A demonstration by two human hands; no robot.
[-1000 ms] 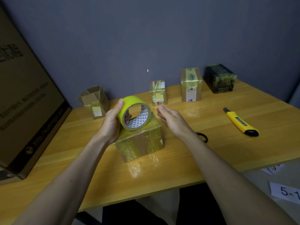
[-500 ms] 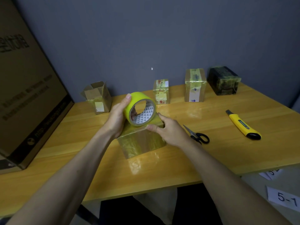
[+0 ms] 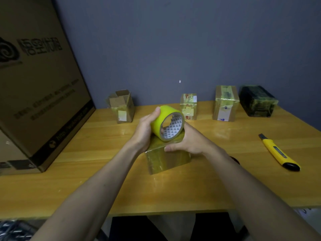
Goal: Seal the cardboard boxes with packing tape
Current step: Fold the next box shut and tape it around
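A glossy wooden table (image 3: 225, 180) stands against a grey-blue wall (image 3: 173, 40).

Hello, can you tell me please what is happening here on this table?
A person is sealing cardboard boxes with tape. The left hand holds a yellow tape roll on top of a small box already wrapped in shiny tape, and the right hand grips that box at its top edge. Along the wall stand an open box and three taped boxes. A yellow utility knife lies on the table to the right, untouched.
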